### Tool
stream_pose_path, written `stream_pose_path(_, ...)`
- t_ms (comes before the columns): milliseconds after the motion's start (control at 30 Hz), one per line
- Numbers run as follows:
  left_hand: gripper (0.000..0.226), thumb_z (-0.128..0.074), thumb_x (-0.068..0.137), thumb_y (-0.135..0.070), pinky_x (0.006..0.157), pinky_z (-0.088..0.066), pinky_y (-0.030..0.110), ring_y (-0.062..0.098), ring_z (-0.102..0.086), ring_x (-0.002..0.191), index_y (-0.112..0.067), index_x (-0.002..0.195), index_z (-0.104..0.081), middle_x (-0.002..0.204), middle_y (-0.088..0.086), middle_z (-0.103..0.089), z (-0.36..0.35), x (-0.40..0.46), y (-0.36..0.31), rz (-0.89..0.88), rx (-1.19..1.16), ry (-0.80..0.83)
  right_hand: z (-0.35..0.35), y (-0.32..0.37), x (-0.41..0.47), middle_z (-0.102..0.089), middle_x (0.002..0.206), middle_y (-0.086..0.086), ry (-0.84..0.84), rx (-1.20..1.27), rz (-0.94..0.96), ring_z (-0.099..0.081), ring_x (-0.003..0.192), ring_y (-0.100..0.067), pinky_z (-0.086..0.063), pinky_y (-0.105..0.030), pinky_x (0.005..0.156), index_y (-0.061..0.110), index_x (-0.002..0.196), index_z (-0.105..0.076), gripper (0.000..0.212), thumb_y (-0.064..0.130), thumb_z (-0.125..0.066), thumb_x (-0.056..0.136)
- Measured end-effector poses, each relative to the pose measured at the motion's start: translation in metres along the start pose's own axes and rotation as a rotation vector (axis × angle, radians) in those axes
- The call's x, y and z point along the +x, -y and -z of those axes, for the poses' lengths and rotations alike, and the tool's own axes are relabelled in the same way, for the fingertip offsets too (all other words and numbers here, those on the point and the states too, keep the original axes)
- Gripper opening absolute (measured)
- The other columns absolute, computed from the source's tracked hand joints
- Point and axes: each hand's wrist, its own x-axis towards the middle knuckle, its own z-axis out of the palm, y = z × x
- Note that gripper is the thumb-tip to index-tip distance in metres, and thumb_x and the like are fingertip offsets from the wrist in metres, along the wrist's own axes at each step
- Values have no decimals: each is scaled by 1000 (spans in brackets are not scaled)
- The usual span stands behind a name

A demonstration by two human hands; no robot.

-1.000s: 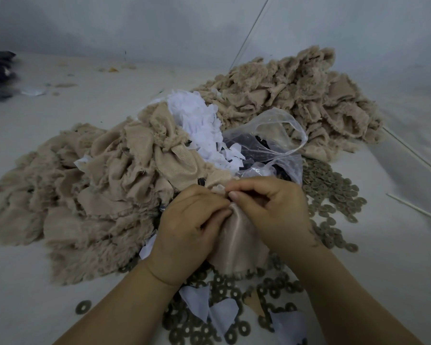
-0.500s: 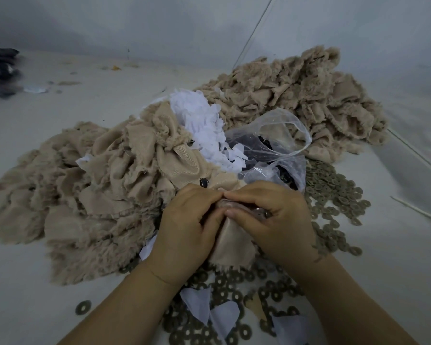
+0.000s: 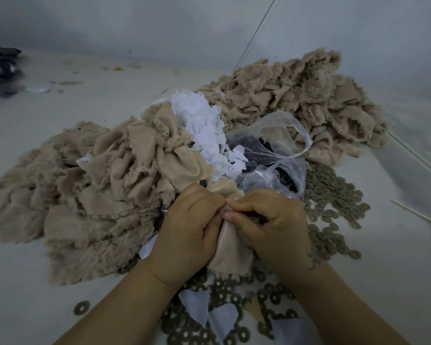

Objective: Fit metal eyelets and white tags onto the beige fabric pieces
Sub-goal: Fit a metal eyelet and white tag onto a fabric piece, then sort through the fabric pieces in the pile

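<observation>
A: What has changed over the last second?

B: Both hands have bunched closer over the beige fabric piece (image 3: 230,247). The right hand (image 3: 271,225) has rolled so its thumb and forefinger now meet the left hand (image 3: 189,227) tip to tip at the top edge of the cloth, which has gathered narrower beneath them.

A: Why hold it that way?

B: I judge it a fitting grip: the 2 hands pinch the same spot so a small part can be pushed through the weave. Both sets of fingers are curled tight on the fabric; whether an eyelet sits between them I cannot tell, it is hidden.

A: And where does the piece lie relative to the hands?

B: Between them, hanging down toward the near edge from the pinch, its lower hem just over the loose metal eyelets (image 3: 334,205) spread near and to the right.

A: The rest of the supply?

B: White tags (image 3: 204,128) are heaped just beyond the hands, a clear plastic bag (image 3: 276,155) to their right, and unworked fabric piles (image 3: 90,185) left and far right, all within easy reach, which seems the point of the layout.
</observation>
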Motion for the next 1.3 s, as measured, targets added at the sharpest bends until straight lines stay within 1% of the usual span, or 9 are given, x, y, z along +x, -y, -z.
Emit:
stream_pose_path(100,24,-52,93,-12,76,-48,34,19,-54,83,5,92,-69,87,14,-67,0,0,-3,37,7,0,0,3,2,-74,83,-3,-4,17,-6,-67,78,-6,-54,-16,75,3,89,-78,15,7,-81,75)
stream_pose_path(300,21,-46,98,-13,75,-40,15,5,-47,81,-1,101,-63,94,1,-59,19,24,-21,120,-12,-64,4,7,8,-56,135,16,114,127,-174,-52,126,-1,-44,-15,99,30,139,-50,72,38,-79,73)
stream_pose_path(400,20,-49,97,-10,90,-44,13,9,-57,101,-4,114,-58,114,-3,-56,26,33,-26,57,-119,-47,-1,3,16,-53,140,21,244,369,-316,-53,127,-1,-48,-17,97,40,146,-40,84,32,-80,73)
stream_pose_path(533,32,-60,91,-3,95,-43,13,12,-55,106,-5,123,-57,119,7,-56,25,42,-30,4,-156,113,-15,5,20,-66,109,21,233,410,-490,-63,102,5,-54,-28,94,35,142,-42,73,45,-70,75)
stream_pose_path(633,28,-48,91,6,78,-49,22,19,-58,89,3,107,-70,103,16,-63,30,47,-24,-61,-39,101,-24,6,13,-61,95,31,298,78,-295,-62,93,8,-47,-5,78,30,144,-43,64,30,-64,83)
stream_pose_path(800,42,-35,104,-5,73,-51,33,31,-61,85,13,92,-70,96,25,-66,53,72,9,-123,235,-96,-11,-5,24,-66,70,9,234,-111,-200,-59,66,-5,-43,-11,55,16,87,-72,20,-2,-69,80)
stream_pose_path(1000,21,-48,85,16,76,-50,41,39,-56,87,17,91,-68,95,33,-64,68,90,56,-30,483,-189,-8,-11,56,-71,79,12,161,-202,-257,-60,63,7,-46,-3,64,16,101,-78,17,7,-69,90)
stream_pose_path(1167,51,-48,68,-15,96,-30,63,35,-28,128,-12,117,-61,142,16,-40,54,96,47,206,640,111,-20,-22,91,-67,117,2,215,-303,-262,-51,95,3,-35,4,81,17,123,-68,31,10,-65,93)
stream_pose_path(1300,23,-63,78,-30,98,-31,58,36,-49,121,-17,96,-71,124,10,-62,25,87,37,-11,686,439,-41,-30,116,-39,152,-7,406,-339,-300,-44,131,-19,-34,-21,107,22,143,-50,53,13,-60,92)
